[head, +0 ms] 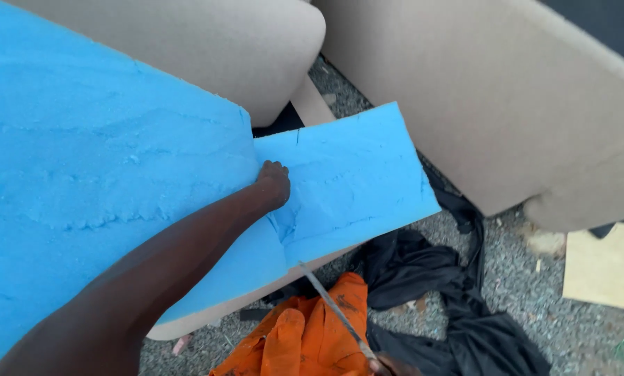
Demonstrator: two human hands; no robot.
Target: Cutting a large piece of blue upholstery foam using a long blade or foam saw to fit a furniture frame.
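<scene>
Nearest me, bottom edge: my right hand [394, 365] barely in frame, only a sliver of it showing, closed round the base of a thin metal blade [336, 311], a long narrow knife or saw blade, which runs up and left from the hand; its tip touches the lower edge of the blue foam sheet [103, 167] right where a cut line opens. Finger detail on that hand I can't tell, too cropped. Just left of the blade, orange cloth [312, 331] bunched on the ground, with black fabric [437, 278] heaped beside and behind it, spilling right. All on grey gravel ground [535, 299]. A bit further up: my left arm comes in from bottom left across the foam, left hand [273, 182] curled into a loose fist, knuckles pressed down on the foam next to the cut, not pinching anything. Foam is thick, rough-surfaced, lies over a beige upholstered piece [207, 317] whose edge peeks out under it; the partly separated right-hand flap [353, 174] sticks out toward the right. Right edge, a pale flat cardboard piece [601, 268] on the gravel. Farthest: two beige cushioned furniture backs, one top centre [214, 42], one larger top right [507, 97], a narrow gap between them.
</scene>
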